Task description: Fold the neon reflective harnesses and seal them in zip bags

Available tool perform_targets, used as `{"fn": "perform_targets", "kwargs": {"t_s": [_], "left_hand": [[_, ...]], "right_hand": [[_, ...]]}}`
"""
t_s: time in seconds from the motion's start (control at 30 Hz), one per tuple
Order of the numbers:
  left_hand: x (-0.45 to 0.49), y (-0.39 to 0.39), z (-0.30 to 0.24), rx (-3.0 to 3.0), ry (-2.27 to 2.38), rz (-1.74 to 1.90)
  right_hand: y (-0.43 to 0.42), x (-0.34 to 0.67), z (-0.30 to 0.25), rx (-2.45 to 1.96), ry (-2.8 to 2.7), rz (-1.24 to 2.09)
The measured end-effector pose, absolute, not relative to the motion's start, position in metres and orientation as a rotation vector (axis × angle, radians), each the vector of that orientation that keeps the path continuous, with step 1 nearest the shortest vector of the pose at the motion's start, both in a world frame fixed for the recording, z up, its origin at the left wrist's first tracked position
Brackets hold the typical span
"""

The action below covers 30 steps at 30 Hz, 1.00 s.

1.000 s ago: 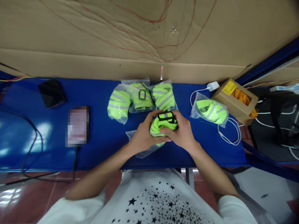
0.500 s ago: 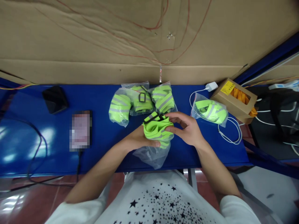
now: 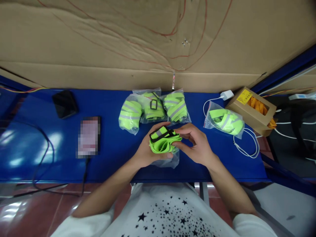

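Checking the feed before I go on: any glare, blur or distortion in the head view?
Head view: glare patches on the blue table at left; wide-angle bowing of the cardboard wall; phone screen pixelated; folded green band, left hand and right hand sharp, evenly lit.

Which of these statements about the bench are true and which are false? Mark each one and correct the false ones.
1. The left hand grips a folded neon-green band. True.
2. Three bagged bands lie together behind the held band. True.
3. The cardboard box holds blue items. False: it holds orange items.
4. The phone lies right of the held band. False: it lies to its left, on the blue table.
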<state>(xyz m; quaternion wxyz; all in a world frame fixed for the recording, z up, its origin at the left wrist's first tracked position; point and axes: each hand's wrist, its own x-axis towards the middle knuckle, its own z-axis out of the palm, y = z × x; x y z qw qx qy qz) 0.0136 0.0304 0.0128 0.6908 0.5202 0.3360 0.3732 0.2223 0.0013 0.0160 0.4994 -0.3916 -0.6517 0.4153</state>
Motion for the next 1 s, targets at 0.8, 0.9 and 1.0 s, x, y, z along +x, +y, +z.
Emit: {"fn": "perform_targets", "kwargs": {"t_s": [0.8, 0.9, 1.0], "left_hand": [[0.012, 0.019, 0.022, 1.874, 1.058, 0.479], [0.016, 0.016, 0.025, 1.962, 1.084, 0.5], [0.02, 0.02, 0.031, 2.03, 1.072, 0.521]], "right_hand": [[0.003, 0.244, 0.032, -0.946, -2.057, 0.963], [-0.001, 0.23, 0.024, -1.071, -2.012, 0.776], [-0.004, 0.222, 0.023, -1.122, -1.945, 0.732]]}}
